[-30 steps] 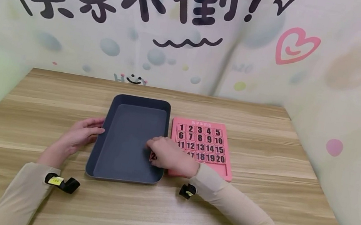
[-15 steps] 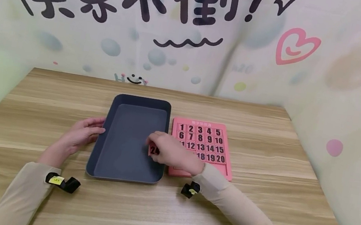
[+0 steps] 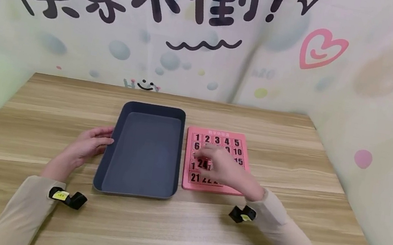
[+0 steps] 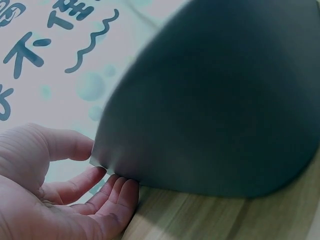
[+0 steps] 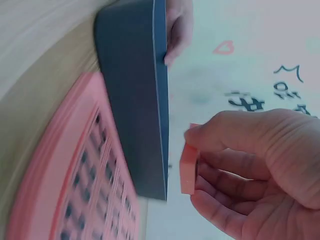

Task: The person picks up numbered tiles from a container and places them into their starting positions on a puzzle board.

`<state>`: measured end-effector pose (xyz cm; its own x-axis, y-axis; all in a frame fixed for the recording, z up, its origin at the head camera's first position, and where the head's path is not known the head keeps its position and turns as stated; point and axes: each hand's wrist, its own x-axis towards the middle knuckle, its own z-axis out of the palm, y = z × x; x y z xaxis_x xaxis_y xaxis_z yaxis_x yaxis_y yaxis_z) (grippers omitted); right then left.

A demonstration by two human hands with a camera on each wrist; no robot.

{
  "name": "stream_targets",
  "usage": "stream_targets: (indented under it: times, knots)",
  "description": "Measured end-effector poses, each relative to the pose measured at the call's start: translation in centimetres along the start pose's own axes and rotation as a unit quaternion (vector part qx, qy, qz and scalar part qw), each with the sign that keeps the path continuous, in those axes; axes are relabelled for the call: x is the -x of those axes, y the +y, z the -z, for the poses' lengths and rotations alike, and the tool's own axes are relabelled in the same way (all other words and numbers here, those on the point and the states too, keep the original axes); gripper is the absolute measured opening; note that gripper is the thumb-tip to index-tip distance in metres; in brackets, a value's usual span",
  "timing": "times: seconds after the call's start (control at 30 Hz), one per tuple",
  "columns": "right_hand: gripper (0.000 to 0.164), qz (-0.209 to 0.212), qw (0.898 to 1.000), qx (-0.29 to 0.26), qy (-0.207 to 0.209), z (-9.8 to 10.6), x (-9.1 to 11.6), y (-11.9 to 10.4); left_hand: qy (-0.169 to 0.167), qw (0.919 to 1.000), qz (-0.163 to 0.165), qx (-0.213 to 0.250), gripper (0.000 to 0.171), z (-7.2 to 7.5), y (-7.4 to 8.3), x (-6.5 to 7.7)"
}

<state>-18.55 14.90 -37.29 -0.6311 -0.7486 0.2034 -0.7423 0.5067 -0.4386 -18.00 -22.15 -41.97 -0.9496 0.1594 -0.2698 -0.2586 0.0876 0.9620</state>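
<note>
In the head view, my right hand [image 3: 225, 169] is over the pink number puzzle board [image 3: 183, 183] and pinches a number tile [image 3: 202, 164] marked 24. The right wrist view shows the pink tile [image 5: 188, 167] between thumb and fingers, tilted and apart from the board. Numbered tiles fill the board's upper rows; 21 and 22 show in its bottom row, and my hand covers several others. My left hand [image 3: 91, 143] holds the left side of the dark blue tray [image 3: 146, 153], thumb at the rim. In the left wrist view its fingers [image 4: 122, 195] touch the outer wall.
Tray and board stand side by side on a wooden table [image 3: 127, 230], a narrow gap between them. A white wall [image 3: 89, 51] with printed writing rises behind the table. Black straps [image 3: 72, 200] sit on both wrists.
My right hand has moved right with the 24 tile, from the tray's right side to above the board. The board's bottom-row tiles have come into view. My left hand stays at the tray.
</note>
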Motion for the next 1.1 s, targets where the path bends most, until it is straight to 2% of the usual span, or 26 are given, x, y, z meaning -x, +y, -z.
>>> stream_targets:
  times: [0.2, 0.4, 0.53, 0.63, 0.8, 0.97, 1.1]
  knots:
    - [0.027, -0.020, 1.000, 0.020, 0.007, 0.3, 3.2, 1.7, -0.001, 1.0000, 0.003, -0.003, 0.063, 0.1, 0.0, 0.0]
    - [0.026, -0.052, 0.998, 0.019, -0.006, 0.0, 5.3, 3.3, 0.000, 0.9999, 0.009, -0.010, 0.063, 0.2, -0.1, 0.0]
    - [0.026, -0.075, 0.997, 0.014, -0.019, -0.5, 6.1, 3.9, -0.001, 0.9999, 0.009, -0.010, 0.063, 0.2, -0.1, 0.1]
    - [0.028, -0.076, 0.997, 0.012, -0.022, -0.6, 6.4, 4.1, 0.000, 1.0000, 0.007, -0.007, 0.063, 0.2, -0.1, 0.1]
    - [0.030, -0.066, 0.998, 0.007, -0.016, -0.7, 6.9, 4.4, 0.001, 1.0000, 0.002, -0.004, 0.063, 0.2, -0.2, 0.2]
    - [0.029, -0.075, 0.997, 0.003, -0.008, -0.8, 7.5, 4.7, 0.003, 1.0000, -0.005, -0.002, 0.062, 0.2, -0.3, 0.3]
    - [0.028, -0.077, 0.997, -0.026, 0.008, -1.3, 7.8, 5.0, 0.005, 1.0000, -0.005, 0.000, 0.062, 0.2, -0.2, 0.3]
